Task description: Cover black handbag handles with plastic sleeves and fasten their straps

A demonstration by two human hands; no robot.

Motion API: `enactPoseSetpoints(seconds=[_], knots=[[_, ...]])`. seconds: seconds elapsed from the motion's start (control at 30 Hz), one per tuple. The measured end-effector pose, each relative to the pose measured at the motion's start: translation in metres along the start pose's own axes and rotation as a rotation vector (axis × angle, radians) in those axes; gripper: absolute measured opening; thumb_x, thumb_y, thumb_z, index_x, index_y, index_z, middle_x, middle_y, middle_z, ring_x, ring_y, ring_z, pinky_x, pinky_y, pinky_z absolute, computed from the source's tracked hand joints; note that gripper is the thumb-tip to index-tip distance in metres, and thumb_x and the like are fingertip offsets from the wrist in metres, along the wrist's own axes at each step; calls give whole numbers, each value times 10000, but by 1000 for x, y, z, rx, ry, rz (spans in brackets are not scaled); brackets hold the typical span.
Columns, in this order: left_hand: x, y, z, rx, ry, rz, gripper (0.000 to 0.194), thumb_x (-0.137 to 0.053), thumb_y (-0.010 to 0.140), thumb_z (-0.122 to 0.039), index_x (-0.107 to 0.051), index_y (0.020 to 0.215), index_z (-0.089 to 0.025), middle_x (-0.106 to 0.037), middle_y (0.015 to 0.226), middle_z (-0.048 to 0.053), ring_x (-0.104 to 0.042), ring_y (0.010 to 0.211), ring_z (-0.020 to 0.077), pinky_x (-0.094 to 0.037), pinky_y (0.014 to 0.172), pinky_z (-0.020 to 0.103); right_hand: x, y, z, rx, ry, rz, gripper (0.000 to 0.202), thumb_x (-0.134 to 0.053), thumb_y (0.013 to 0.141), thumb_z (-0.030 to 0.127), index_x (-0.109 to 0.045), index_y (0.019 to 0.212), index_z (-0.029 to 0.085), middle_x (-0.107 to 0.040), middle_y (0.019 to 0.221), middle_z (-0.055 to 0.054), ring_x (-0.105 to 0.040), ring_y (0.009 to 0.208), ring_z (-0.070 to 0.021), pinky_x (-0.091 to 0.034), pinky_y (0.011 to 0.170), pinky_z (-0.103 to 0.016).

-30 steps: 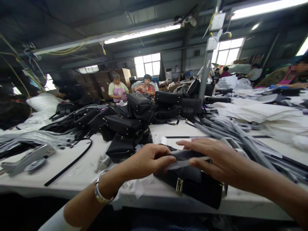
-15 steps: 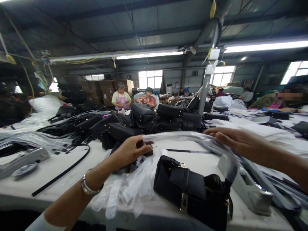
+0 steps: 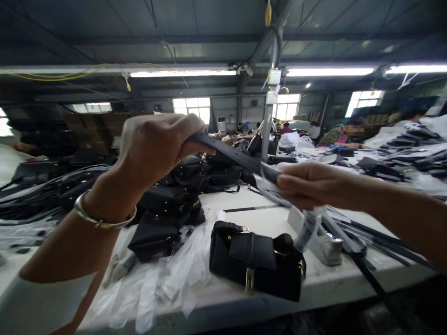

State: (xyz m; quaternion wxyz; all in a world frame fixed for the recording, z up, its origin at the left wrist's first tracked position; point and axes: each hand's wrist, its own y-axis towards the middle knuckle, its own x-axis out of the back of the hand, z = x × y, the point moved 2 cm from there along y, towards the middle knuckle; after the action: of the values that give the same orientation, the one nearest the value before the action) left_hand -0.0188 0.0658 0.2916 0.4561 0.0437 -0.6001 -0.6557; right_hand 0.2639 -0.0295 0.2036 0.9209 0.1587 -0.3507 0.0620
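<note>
One left hand (image 3: 150,142) at left pinches a raised black strap (image 3: 230,153) between thumb and fingers, heaped black bags (image 3: 155,232) lying below, the strap slanting above a near black handbag (image 3: 253,251), contents hidden, into a clear plastic sleeve (image 3: 266,182) that the right hand's (image 3: 310,184) fingers grasp at right.
</note>
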Motion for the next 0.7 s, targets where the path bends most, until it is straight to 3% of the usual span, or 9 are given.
enactPoseSetpoints(seconds=[0.1, 0.17, 0.23, 0.3, 0.4, 0.5, 0.6, 0.67, 0.7], knots=[[-25, -23, 21, -40, 141, 86, 486, -477, 929, -633, -703, 1010, -211, -740, 906, 58, -648, 735, 188, -388, 598, 274, 4, -14, -37, -106, -55, 141, 490, -429, 980, 555, -530, 635, 223, -488, 484, 35, -409, 401, -87, -320, 405, -196], [-40, -28, 23, -56, 135, 107, 456, -514, 903, -643, -706, 986, -237, -747, 887, 59, -652, 705, 201, -362, 549, 284, 11, -15, -54, -98, -164, 74, 478, -419, 990, 548, -650, 735, 216, -651, 632, -31, -589, 570, -137, -457, 541, -226], [-49, -22, 13, -72, 77, 113, 423, -548, 888, -632, -705, 975, -249, -744, 873, 58, -658, 719, 211, -371, 558, 291, 20, -5, -49, -42, -205, -50, 463, -437, 971, 596, -717, 1027, 231, -732, 1022, -83, -671, 939, -214, -524, 787, -283], [-51, -7, -7, -88, -19, 114, 397, -589, 869, -615, -707, 959, -247, -732, 853, 55, -659, 732, 209, -395, 590, 294, 27, 12, -20, 69, -146, -185, 576, -382, 958, 670, -684, 1195, 240, -649, 1290, -72, -604, 1168, -262, -499, 951, -340], [-46, 19, -37, -99, -156, 107, 371, -588, 883, -579, -707, 922, -230, -701, 801, 44, -663, 756, 207, -428, 638, 302, 26, 38, 37, 159, 132, -51, 627, -327, 975, 674, -687, 1190, 208, -730, 1053, -49, -696, 966, -212, -550, 886, -334], [-45, 26, -48, -62, -234, 48, 357, -576, 900, -564, -699, 980, -239, -707, 862, 39, -672, 870, 218, -466, 730, 318, 26, 47, 60, 81, 326, 13, 467, -565, 919, 598, -722, 983, 164, -651, 684, 29, -584, 496, -62, -474, 481, -157], [-67, 2, -42, 98, -303, -108, 476, -614, 891, -542, -586, 1262, -246, -683, 1189, 80, -624, 1078, 237, -473, 892, 336, 31, 40, 39, 2, 403, -113, 351, -669, 890, 482, -683, 794, 144, -525, 562, 74, -312, 355, 16, -194, 337, -123], [-98, -30, -39, 250, -337, -126, 597, -624, 900, -502, -465, 1399, -215, -588, 1368, 125, -572, 1188, 256, -453, 976, 360, 34, 30, 12, -33, 457, -252, 375, -721, 843, 489, -642, 711, 147, -546, 593, 51, -344, 392, 7, -223, 349, -133], [-118, -48, -42, 275, -362, -25, 608, -631, 898, -494, -467, 1403, -197, -598, 1360, 133, -573, 1197, 264, -446, 996, 371, 33, 24, -3, -56, 488, -324, 391, -761, 797, 508, -631, 695, 153, -564, 619, 35, -392, 425, -10, -272, 364, -137]])
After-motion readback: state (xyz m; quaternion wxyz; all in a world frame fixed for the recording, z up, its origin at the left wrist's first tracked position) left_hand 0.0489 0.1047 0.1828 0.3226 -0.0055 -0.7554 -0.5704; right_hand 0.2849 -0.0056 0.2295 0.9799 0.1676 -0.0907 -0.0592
